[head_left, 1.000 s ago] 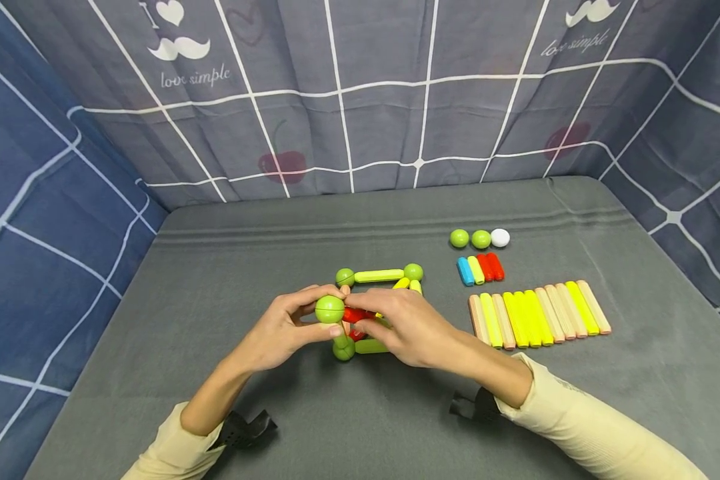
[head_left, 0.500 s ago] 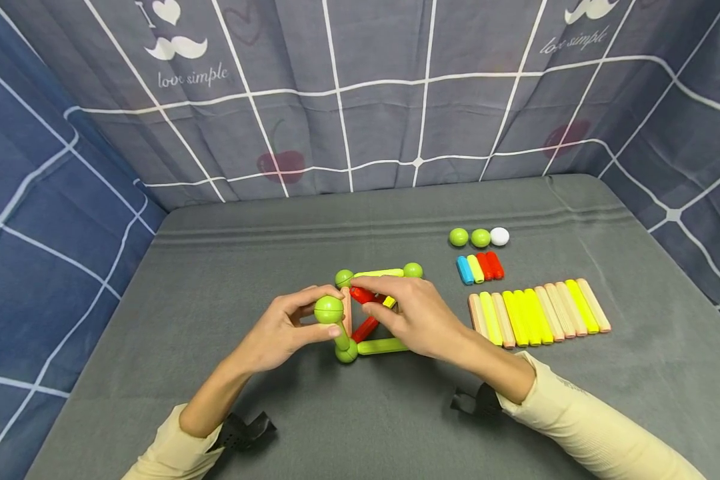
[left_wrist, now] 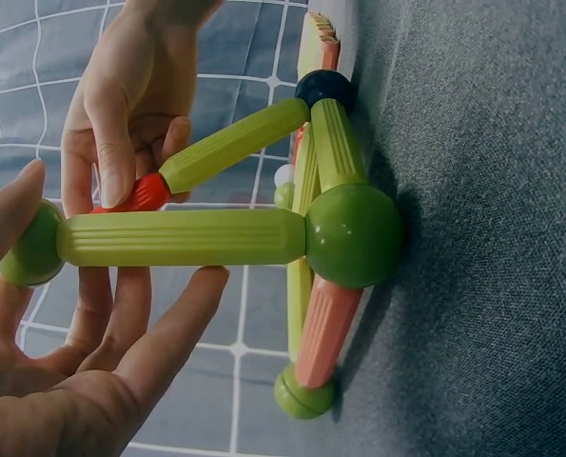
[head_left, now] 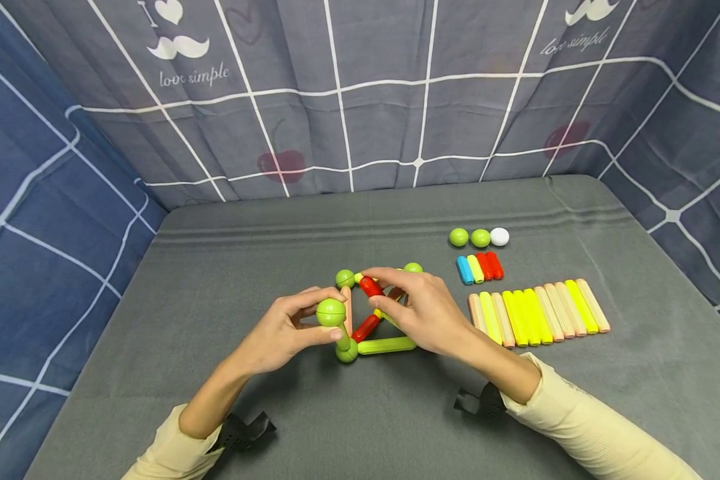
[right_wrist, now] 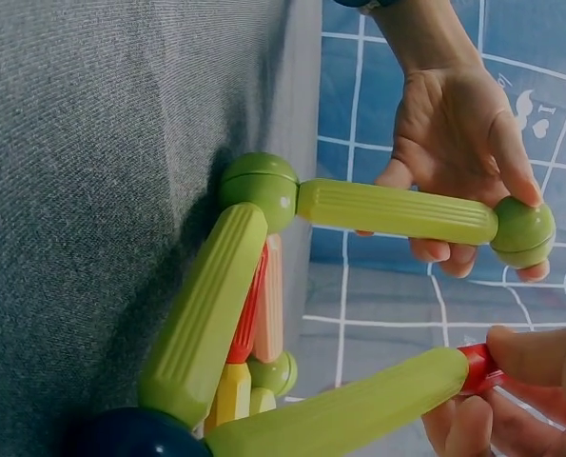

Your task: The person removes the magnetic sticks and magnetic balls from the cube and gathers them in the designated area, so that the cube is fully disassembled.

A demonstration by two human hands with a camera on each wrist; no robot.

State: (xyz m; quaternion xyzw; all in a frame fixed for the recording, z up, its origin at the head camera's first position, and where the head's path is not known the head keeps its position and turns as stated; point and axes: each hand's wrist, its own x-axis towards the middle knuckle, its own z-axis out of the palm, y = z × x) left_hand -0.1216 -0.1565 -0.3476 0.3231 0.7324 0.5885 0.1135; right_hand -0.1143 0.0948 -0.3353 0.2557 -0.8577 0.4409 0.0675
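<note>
My left hand (head_left: 288, 333) pinches a green ball (head_left: 331, 312) that caps a yellow-green magnetic rod (left_wrist: 183, 238). This rod stands up from another green ball (left_wrist: 354, 235) at the frame's near left corner. My right hand (head_left: 423, 308) pinches a short red rod (head_left: 371, 287). In the wrist views the red rod meets the end of a slanted yellow-green rod (right_wrist: 344, 405), which rises from a dark blue ball (left_wrist: 323, 89). A wood-coloured rod (head_left: 347, 313) and a red rod (head_left: 367, 328) lie low in the frame. My right hand hides part of its far right side.
Two loose green balls (head_left: 459, 237) and a white ball (head_left: 500, 237) lie at the back right. Short rods in blue, yellow and red (head_left: 479, 268) sit before them. Closer in lies a row of long yellow and wooden rods (head_left: 540, 313). Patterned curtain (head_left: 384, 127) borders the grey table (head_left: 246, 247).
My right hand has drawn the short red rod away from the green ball at my left hand, toward the back right. My left hand stays nearly still on its ball.
</note>
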